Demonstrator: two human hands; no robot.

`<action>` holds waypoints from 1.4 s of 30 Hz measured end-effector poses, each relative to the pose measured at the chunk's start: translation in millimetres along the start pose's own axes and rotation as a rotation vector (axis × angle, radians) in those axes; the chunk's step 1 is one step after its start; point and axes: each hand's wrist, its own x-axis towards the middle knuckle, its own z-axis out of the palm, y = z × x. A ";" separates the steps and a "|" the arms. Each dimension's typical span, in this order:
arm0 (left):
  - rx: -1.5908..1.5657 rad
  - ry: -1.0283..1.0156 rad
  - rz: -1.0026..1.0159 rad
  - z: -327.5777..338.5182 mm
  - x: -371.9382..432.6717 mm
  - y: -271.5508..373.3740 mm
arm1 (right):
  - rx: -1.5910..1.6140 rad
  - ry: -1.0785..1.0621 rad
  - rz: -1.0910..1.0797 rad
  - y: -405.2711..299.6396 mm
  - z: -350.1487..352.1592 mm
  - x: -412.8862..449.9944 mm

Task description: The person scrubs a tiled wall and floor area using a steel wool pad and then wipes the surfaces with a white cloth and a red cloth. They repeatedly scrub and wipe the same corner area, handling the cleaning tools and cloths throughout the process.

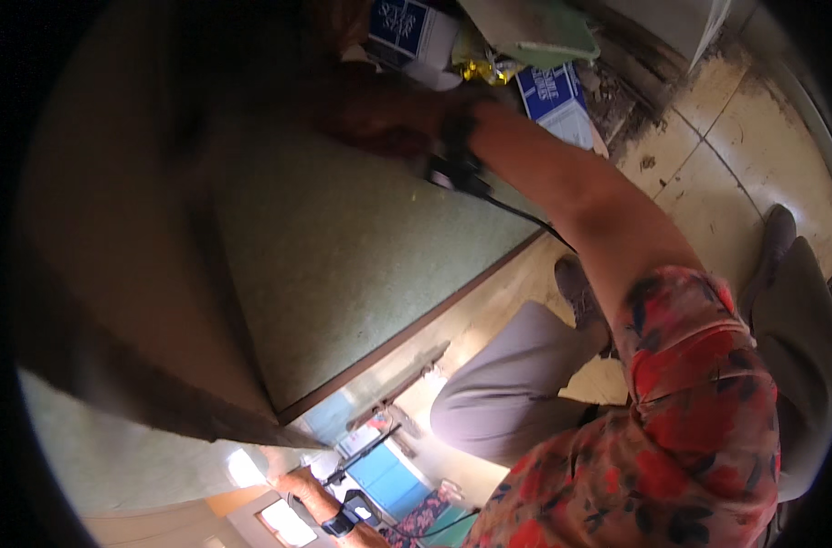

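My right hand (pixel 381 127) reaches into a dark space over a grey-green board (pixel 361 267) with a brown edge. It is blurred and in shadow, so its fingers and anything in them cannot be made out. A strap with a small device (pixel 460 154) and a black cable is on that wrist. Just beyond the hand is a blue and white carton (pixel 412 34) bearing writing. Low at the left, my left hand (pixel 289 479) is raised beside the edge of a large brown panel (pixel 148 329). Glare hides its fingertips; a wrist device (pixel 351 517) is strapped below it.
A second blue and white carton (pixel 556 99), crumpled gold foil (pixel 488 70) and a pale green plastic piece (pixel 553 38) crowd the top. Dirt and debris lie on the tiled floor (pixel 717 157). My bent knees (pixel 508 383) are close to the board. Behind stands a light-blue piece of furniture (pixel 388 479).
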 end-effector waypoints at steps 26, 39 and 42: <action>-0.308 0.044 -0.277 -5.4 4.7 -3.5 | 0.364 0.229 -0.405 -260.2 -99.0 -177.6; 0.307 -0.065 0.230 -16.2 11.2 -63.4 | 0.408 -0.009 0.813 -37.4 9.9 -311.9; 0.298 -0.069 0.308 -9.0 17.2 -48.1 | 0.211 -0.106 0.692 -57.2 -8.2 -299.4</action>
